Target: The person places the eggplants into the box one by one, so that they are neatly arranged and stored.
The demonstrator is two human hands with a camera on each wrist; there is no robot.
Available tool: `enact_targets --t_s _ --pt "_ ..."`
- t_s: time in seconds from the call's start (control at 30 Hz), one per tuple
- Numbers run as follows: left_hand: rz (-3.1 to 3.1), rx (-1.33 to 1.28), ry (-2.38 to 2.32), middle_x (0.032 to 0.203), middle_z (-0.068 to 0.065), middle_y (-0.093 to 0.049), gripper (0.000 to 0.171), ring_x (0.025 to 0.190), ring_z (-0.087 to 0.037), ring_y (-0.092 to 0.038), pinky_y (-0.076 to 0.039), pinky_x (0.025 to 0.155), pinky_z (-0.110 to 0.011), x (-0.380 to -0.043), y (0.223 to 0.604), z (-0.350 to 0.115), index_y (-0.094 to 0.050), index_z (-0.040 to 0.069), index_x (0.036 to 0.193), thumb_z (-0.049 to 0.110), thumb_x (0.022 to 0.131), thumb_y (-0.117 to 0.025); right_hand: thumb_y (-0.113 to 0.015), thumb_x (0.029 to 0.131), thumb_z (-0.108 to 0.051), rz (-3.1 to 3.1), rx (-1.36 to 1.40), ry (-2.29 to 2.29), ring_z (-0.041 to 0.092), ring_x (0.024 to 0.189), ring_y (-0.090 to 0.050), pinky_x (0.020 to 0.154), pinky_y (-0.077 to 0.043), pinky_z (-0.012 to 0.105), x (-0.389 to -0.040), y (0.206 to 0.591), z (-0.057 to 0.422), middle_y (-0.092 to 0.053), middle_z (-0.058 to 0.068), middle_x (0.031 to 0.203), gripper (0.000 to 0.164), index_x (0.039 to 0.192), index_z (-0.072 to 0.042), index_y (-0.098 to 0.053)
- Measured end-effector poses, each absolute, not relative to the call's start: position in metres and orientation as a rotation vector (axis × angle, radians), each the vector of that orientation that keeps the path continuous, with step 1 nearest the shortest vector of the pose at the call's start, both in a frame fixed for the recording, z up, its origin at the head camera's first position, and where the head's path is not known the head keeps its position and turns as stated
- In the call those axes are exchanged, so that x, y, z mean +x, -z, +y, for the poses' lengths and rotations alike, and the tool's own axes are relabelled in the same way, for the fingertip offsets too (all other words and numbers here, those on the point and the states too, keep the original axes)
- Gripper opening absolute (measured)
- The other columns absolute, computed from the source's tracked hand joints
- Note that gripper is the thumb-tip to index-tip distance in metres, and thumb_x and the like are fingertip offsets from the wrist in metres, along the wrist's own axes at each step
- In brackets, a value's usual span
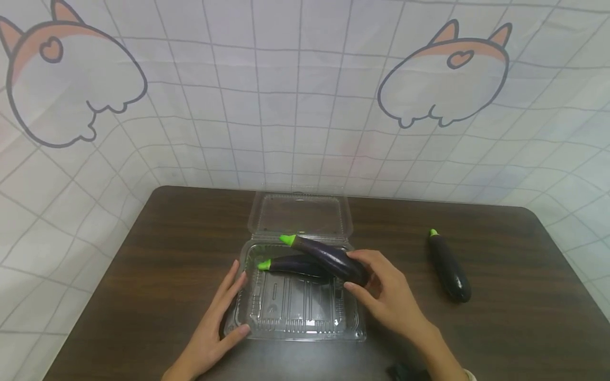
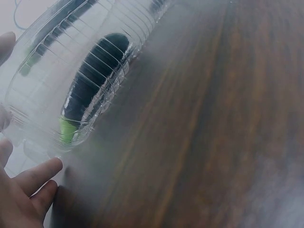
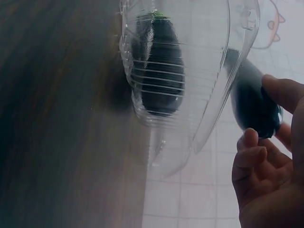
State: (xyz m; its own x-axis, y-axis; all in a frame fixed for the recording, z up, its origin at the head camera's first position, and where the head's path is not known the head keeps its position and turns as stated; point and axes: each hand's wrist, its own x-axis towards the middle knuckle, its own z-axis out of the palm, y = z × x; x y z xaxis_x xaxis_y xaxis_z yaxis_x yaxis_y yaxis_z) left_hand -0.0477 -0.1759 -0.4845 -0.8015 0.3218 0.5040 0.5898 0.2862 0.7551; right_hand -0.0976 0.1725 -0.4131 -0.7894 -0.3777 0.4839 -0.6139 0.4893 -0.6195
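My right hand (image 1: pixel 393 299) pinches the thick end of a dark purple eggplant (image 1: pixel 331 259) with a bright green stem. This eggplant slants over the right part of a clear plastic clamshell box (image 1: pixel 297 320), and the right wrist view shows it above the box's rim. Below it, a second eggplant (image 1: pixel 290 264) lies inside the box near the back, partly covered by the held one; the left wrist view shows this eggplant (image 2: pixel 92 78) through the clear wall. My left hand (image 1: pixel 214 317) rests against the box's left side, its fingers extended along the rim.
A third eggplant (image 1: pixel 448 267) lies on the dark wooden table (image 1: pixel 514 296) to the right. The box's lid (image 1: pixel 301 214) is folded back toward the wall cloth (image 1: pixel 324 116). A small black object (image 1: pixel 405 372) sits at the front edge, beneath my right forearm.
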Motion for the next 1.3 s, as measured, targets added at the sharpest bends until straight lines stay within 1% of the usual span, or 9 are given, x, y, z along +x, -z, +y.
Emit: enact_targets --t_s 0.1,0.23,0.4,0.57,0.67,0.77,0.93,1.17,1.3 --pt "-2.299 -0.841 1.532 0.154 -0.028 -0.01 0.082 0.143 -0.037 -0.013 -0.01 0.111 -0.022 -0.047 0.484 -0.175 -0.029 -0.008 0.145 0.002 0.075 -0.069 -0.078 0.08 -0.015 -2.471 0.86 -1.175 0.009 0.075 -0.051 0.06 -0.045 0.023 -0.1 0.412 0.17 -0.058 -0.002 0.115 0.054 0.129 -0.015 -0.055" --pt "-2.297 -0.844 1.545 0.154 -0.028 -0.009 0.082 0.142 -0.034 -0.017 -0.011 0.111 -0.022 -0.047 0.484 -0.174 -0.028 -0.009 0.145 0.001 0.075 -0.069 -0.077 0.081 -0.019 -2.497 0.878 -1.16 0.008 0.074 -0.05 0.059 -0.045 0.022 -0.103 0.413 0.167 -0.058 -0.003 0.115 0.053 0.129 -0.017 -0.055" --pt "-2.305 -0.835 1.547 0.155 -0.028 -0.009 0.082 0.142 -0.031 -0.02 -0.011 0.111 -0.022 -0.047 0.483 -0.172 -0.028 -0.007 0.146 0.0 0.075 -0.069 -0.077 0.081 -0.021 -2.498 0.936 -1.165 0.007 0.075 -0.052 0.059 -0.047 0.022 -0.107 0.415 0.164 -0.058 -0.003 0.118 0.053 0.129 -0.018 -0.055" --pt "-2.314 -0.822 1.544 0.154 -0.028 -0.01 0.083 0.142 -0.03 -0.02 -0.011 0.111 -0.021 -0.047 0.483 -0.171 -0.028 -0.006 0.146 0.0 0.074 -0.069 -0.077 0.081 -0.02 -2.493 0.977 -1.163 0.008 0.078 -0.054 0.059 -0.048 0.024 -0.109 0.416 0.161 -0.059 -0.003 0.12 0.052 0.129 -0.018 -0.056" --pt "-2.315 -0.819 1.544 0.154 -0.028 -0.01 0.083 0.142 -0.029 -0.021 -0.012 0.111 -0.021 -0.047 0.483 -0.171 -0.029 -0.005 0.146 0.0 0.074 -0.07 -0.077 0.081 -0.022 -2.508 0.984 -1.124 0.008 0.086 -0.056 0.064 -0.048 0.023 -0.11 0.417 0.161 -0.058 -0.005 0.122 0.053 0.129 -0.02 -0.056" --pt "-2.315 -0.82 1.545 0.154 -0.028 -0.01 0.083 0.142 -0.03 -0.02 -0.012 0.111 -0.021 -0.047 0.482 -0.17 -0.029 -0.006 0.146 0.0 0.074 -0.07 -0.077 0.08 -0.024 -2.521 0.983 -1.077 0.008 0.094 -0.058 0.07 -0.049 0.025 -0.11 0.418 0.16 -0.057 -0.009 0.123 0.053 0.129 -0.023 -0.056" --pt "-2.322 -0.814 1.55 0.155 -0.027 -0.01 0.083 0.143 -0.033 -0.015 -0.011 0.11 -0.021 -0.047 0.479 -0.168 -0.029 -0.005 0.146 0.001 0.074 -0.07 -0.077 0.081 -0.025 -2.517 0.998 -1.04 0.01 0.099 -0.059 0.074 -0.05 0.03 -0.111 0.421 0.16 -0.058 -0.008 0.123 0.053 0.129 -0.023 -0.056" --pt "-2.327 -0.813 1.554 0.155 -0.027 -0.008 0.083 0.141 -0.027 -0.024 -0.011 0.11 -0.02 -0.045 0.475 -0.166 -0.027 -0.008 0.146 -0.003 0.074 -0.068 -0.077 0.081 -0.029 -2.545 1.017 -1.02 0.011 0.111 -0.057 0.087 -0.05 0.037 -0.112 0.423 0.158 -0.058 -0.01 0.124 0.053 0.129 -0.024 -0.056" --pt "-2.343 -0.793 1.555 0.156 -0.024 -0.007 0.082 0.142 -0.026 -0.022 -0.011 0.11 -0.019 -0.044 0.474 -0.166 -0.027 -0.007 0.146 -0.003 0.075 -0.068 -0.077 0.08 -0.029 -2.565 1.037 -1.005 0.011 0.112 -0.056 0.089 -0.049 0.037 -0.112 0.422 0.156 -0.057 -0.011 0.124 0.052 0.128 -0.024 -0.056"
